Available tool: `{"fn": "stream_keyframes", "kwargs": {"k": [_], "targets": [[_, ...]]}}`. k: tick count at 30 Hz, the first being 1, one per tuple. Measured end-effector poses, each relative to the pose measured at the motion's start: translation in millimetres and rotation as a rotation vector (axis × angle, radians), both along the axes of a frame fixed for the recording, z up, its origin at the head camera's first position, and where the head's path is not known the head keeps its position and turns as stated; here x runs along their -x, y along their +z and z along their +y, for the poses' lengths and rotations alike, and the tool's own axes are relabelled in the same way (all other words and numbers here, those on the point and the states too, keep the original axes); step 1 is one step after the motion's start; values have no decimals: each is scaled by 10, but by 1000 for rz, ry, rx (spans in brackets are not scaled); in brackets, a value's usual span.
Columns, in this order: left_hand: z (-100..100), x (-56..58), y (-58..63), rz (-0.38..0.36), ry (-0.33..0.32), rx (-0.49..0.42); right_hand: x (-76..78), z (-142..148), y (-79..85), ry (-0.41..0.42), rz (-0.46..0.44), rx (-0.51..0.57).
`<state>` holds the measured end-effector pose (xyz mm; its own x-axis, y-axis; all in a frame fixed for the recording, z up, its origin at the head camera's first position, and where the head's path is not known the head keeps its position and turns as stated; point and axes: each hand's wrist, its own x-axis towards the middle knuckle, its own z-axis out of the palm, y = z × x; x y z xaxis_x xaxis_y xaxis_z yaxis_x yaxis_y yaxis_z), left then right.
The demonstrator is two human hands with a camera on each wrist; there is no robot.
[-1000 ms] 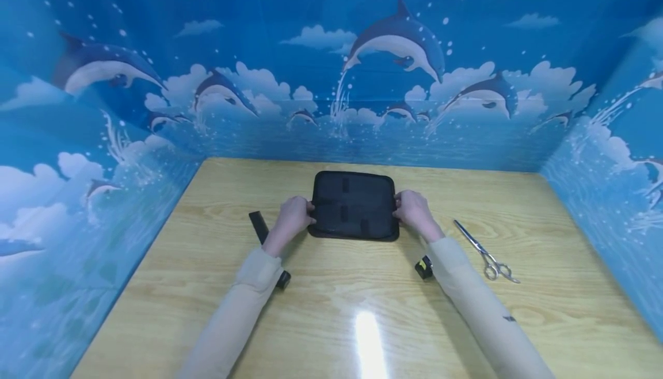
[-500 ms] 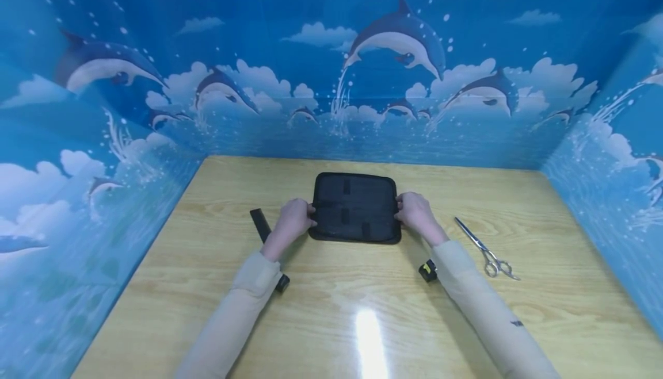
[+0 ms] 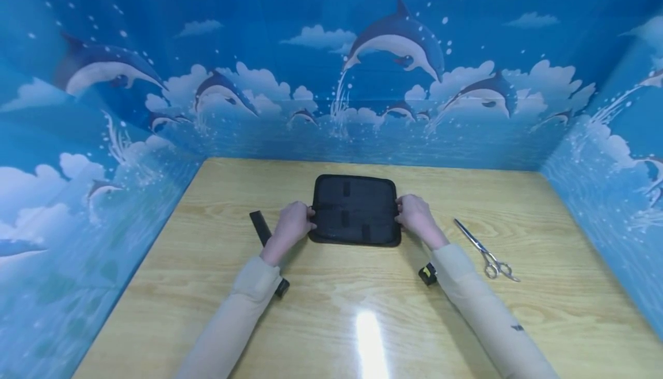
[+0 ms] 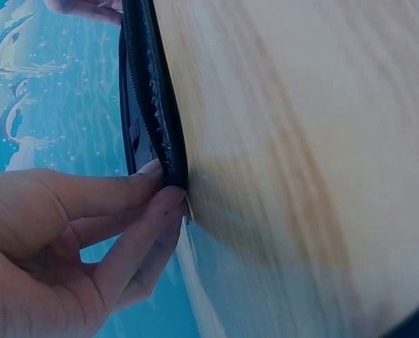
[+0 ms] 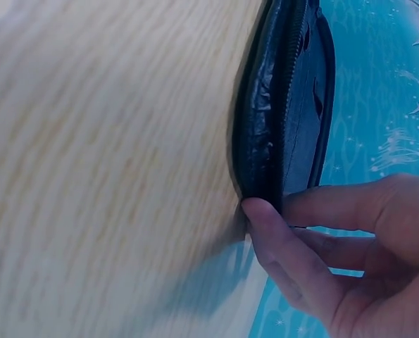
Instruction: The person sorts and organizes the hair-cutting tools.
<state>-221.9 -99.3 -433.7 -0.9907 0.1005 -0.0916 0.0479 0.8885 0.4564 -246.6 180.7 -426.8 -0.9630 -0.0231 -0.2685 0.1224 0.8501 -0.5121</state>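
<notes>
A flat black zip case (image 3: 357, 209) lies on the wooden table, with several darker straps or patches on its upward face. Thumb and fingers of my left hand (image 3: 293, 221) pinch its left edge. Opposite, my right hand (image 3: 416, 216) pinches the right edge the same way. In the left wrist view, zipper teeth run along the case (image 4: 153, 113) just above where the left hand (image 4: 89, 246) grips. The right wrist view has the right hand (image 5: 350, 246) at the corner of the case (image 5: 265, 120), where a zipper also shows.
A long black bar-like object (image 3: 260, 226) lies partly hidden under the left forearm. By the right sleeve sits a small black-and-yellow object (image 3: 427, 274), partly covered. Silver scissors (image 3: 486, 252) lie farther right on the table (image 3: 331, 310). Dolphin-printed blue sheeting (image 3: 331, 126) encloses the back and sides.
The case has slid slightly toward me, with both hands still pinching its edges. The black-and-yellow object by the right sleeve has shifted a little nearer and to the right.
</notes>
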Motion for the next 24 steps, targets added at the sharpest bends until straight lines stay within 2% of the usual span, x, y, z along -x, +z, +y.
{"fn": "stream_keyframes", "kwargs": {"k": [11, 20, 24], "targets": [[8, -45, 16, 3, -7, 26, -42, 6, 9, 13, 10, -3], [15, -51, 25, -8, 1, 9, -66, 12, 14, 36, 37, -21], [8, -58, 12, 9, -9, 22, -76, 15, 13, 31, 34, -24]]}}
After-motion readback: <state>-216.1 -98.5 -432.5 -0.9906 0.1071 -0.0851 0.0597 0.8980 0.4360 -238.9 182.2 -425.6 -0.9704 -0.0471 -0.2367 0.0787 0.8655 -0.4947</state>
